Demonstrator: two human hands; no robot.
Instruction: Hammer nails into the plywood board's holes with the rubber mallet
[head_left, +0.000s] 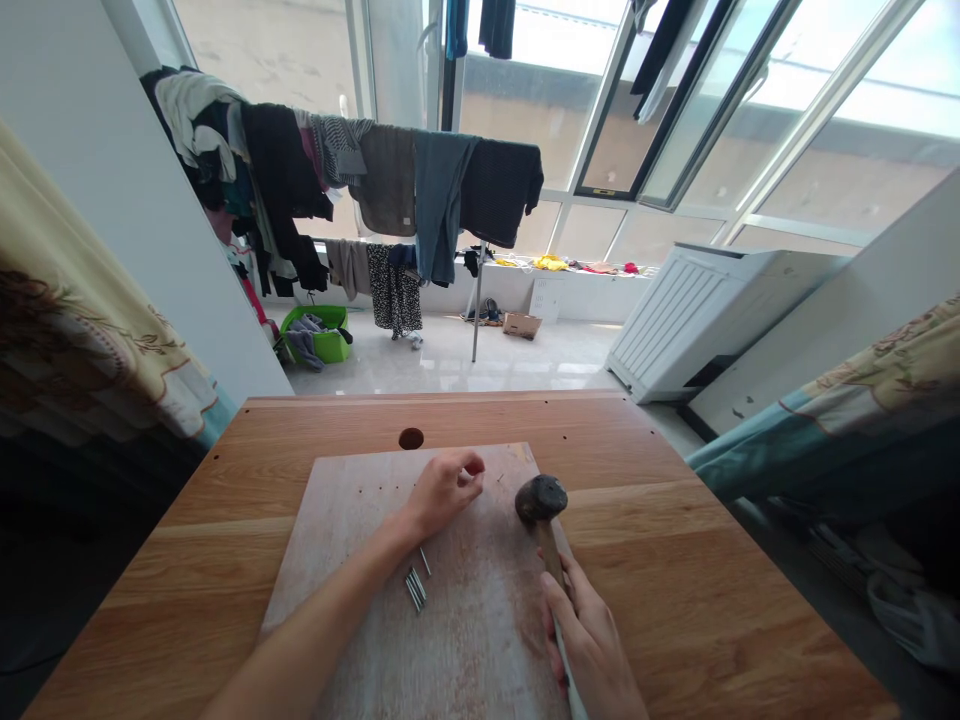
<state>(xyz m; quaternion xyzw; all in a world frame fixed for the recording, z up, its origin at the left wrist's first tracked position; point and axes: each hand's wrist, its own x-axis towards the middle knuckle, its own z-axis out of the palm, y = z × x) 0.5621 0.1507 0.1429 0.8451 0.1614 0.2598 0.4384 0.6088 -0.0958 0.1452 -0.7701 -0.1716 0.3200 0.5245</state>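
Observation:
My right hand (589, 630) is wrapped round the wooden handle of a mallet (541, 498) with a dark, worn head. The mallet's head is over the right edge of a pale, scuffed board (480, 610). Over the board's upper part, my left hand (448, 490) has its fingers curled in towards the thumb; whether something small is between them I cannot make out. Just right of those fingertips, a thin small nail (500, 478) shows at the board's surface. Several loose nails (415, 590) lie below my left wrist. A row of small dark spots runs along the board's upper left.
The board lies on a wooden table (660, 560) with a round hole (411, 438) near its far edge. Beyond stand a drying rack hung with clothes (442, 190), a green basin (330, 345) and a white cabinet-like unit (697, 310). Curtains (150, 350) hang on both sides.

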